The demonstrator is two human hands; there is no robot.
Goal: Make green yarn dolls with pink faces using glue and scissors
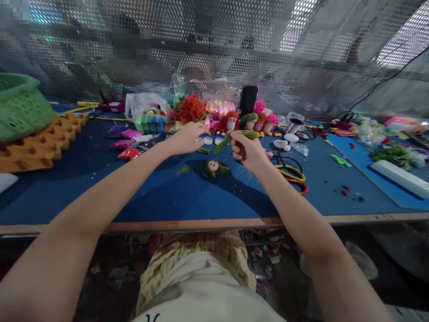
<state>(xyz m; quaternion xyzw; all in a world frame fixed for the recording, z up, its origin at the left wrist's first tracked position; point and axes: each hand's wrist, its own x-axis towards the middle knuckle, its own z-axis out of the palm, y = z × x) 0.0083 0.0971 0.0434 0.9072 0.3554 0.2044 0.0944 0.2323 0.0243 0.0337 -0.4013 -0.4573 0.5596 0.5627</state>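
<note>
A bundle of green yarn (223,144) is pinched in my right hand (248,150), its loose strands pointing left. My left hand (191,137) reaches over the table with its fingers apart and nothing visible in them. It is just in front of a heap of orange yarn (190,108) and beside small clear round lids (208,141). Below and between my hands lies a small doll head (213,165) with a pink face and green yarn hair. A short cut piece of green yarn (203,150) rests near my left fingertips.
Small finished dolls (231,120) with red, green and pink hair stand at the back, near a black phone (248,99). Red-handled scissors (298,185) lie right of my right hand. An orange egg tray (43,143) and green basket (25,107) occupy the left.
</note>
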